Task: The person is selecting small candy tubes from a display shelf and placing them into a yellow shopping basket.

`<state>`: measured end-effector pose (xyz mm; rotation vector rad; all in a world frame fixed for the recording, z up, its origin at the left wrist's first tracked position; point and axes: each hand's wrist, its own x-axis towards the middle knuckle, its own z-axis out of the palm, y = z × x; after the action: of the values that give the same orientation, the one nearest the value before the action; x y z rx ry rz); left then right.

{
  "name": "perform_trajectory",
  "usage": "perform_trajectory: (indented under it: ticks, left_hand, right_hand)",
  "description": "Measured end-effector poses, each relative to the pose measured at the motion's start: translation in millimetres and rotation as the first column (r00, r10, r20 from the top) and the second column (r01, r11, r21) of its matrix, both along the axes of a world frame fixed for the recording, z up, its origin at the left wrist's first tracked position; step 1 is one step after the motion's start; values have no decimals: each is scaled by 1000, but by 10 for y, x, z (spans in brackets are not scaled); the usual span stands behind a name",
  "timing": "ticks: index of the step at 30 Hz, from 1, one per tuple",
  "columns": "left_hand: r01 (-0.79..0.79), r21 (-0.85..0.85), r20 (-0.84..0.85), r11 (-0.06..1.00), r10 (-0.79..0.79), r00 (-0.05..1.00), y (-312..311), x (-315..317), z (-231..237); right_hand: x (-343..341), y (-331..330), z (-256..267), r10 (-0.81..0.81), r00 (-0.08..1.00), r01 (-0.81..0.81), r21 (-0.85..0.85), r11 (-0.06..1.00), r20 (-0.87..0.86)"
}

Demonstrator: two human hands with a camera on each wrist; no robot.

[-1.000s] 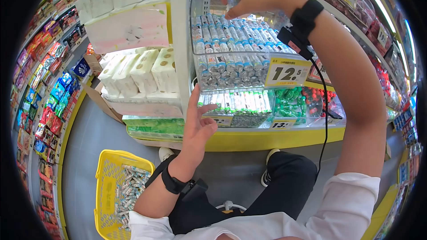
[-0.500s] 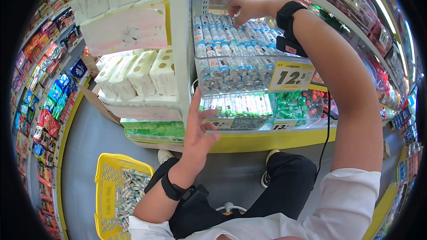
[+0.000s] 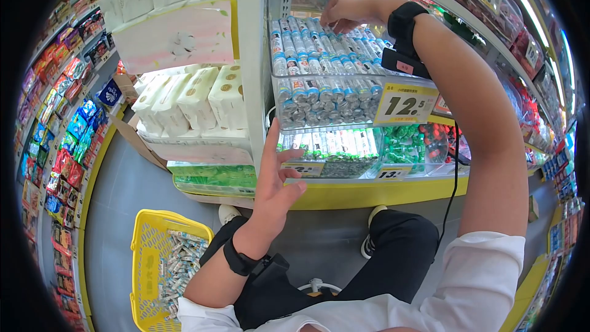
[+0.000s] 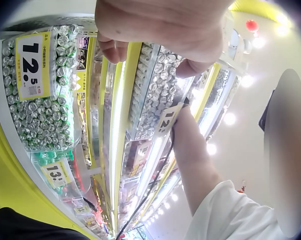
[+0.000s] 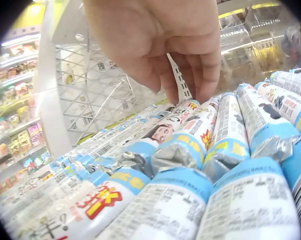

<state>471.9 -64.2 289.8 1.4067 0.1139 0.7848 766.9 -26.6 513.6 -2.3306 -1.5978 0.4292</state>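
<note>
White-and-blue candy rolls [image 3: 307, 64] with silvery twisted ends lie in packed rows in a clear bin [image 3: 326, 120]. My right hand [image 3: 356, 9] is over the back of this bin. In the right wrist view, the fingertips [image 5: 183, 97] of that hand point down and touch the far end of a roll [image 5: 190, 135] in the top layer. My left hand [image 3: 273, 178] is raised before the shelf, index finger pointing up beside the white post [image 3: 249, 95]. Nothing shows in its grasp, and its other fingers are loosely bent.
A yellow basket [image 3: 144, 264] holding loose rolls stands on the floor at lower left. Below the bin lies a second bin of green-ended rolls [image 3: 344, 144]. Tissue packs [image 3: 184, 101] fill the shelf to the left. A black cable [image 3: 452, 197] hangs from my right wrist.
My right hand has come down from above the bin onto the rolls at its back, then shifted slightly. The left hand has stayed nearly in place.
</note>
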Motion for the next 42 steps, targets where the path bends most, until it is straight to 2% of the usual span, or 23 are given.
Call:
perform_trajectory:
  ticks: [2, 5, 8, 17, 26, 29, 35, 38, 39, 41, 42]
  left_hand:
    - [-1, 0, -1, 1000, 1, 1000, -3, 0, 7]
    - [-7, 11, -2, 1000, 7, 1000, -2, 4, 3]
    - [-6, 15, -6, 1000, 6, 1000, 0, 2, -12]
    - [3, 29, 2, 1000, -3, 1000, 21, 3, -29]
    - [2, 62, -1, 998, -2, 1000, 55, -2, -26]
    - [-5, 83, -6, 997, 5, 1000, 69, -3, -42]
    - [-25, 91, 10, 996, 24, 1000, 71, 17, -77]
    - [-34, 78, 13, 996, 33, 999, 56, 24, -77]
    - [-36, 73, 12, 997, 36, 999, 53, 27, -72]
    - [-58, 87, -5, 995, 59, 998, 57, 35, -79]
    - [-69, 93, -13, 993, 71, 997, 60, 41, -85]
  right_hand:
    - [50, 14, -6, 58, 990, -46, 90, 995, -132]
    - [31, 20, -30, 55, 994, -44, 119, 992, -91]
    - [-25, -22, -30, 13, 1000, -12, 72, 997, -20]
    - [-48, -66, 47, 64, 998, -63, -45, 997, 16]
    - [-123, -64, 174, 120, 956, -114, -38, 993, 266]
    - [-95, -144, 245, 218, 949, -244, 95, 965, 230]
    - [-778, -628, 386, 165, 901, -234, 129, 964, 401]
    - [-942, -901, 126, 216, 913, -325, 299, 897, 346]
    - [-1007, -981, 51, 207, 881, -371, 350, 860, 425]
    - [-1067, -1129, -129, 233, 769, -558, 448, 699, 595]
    - [-1145, -1227, -200, 247, 787, -558, 483, 675, 565]
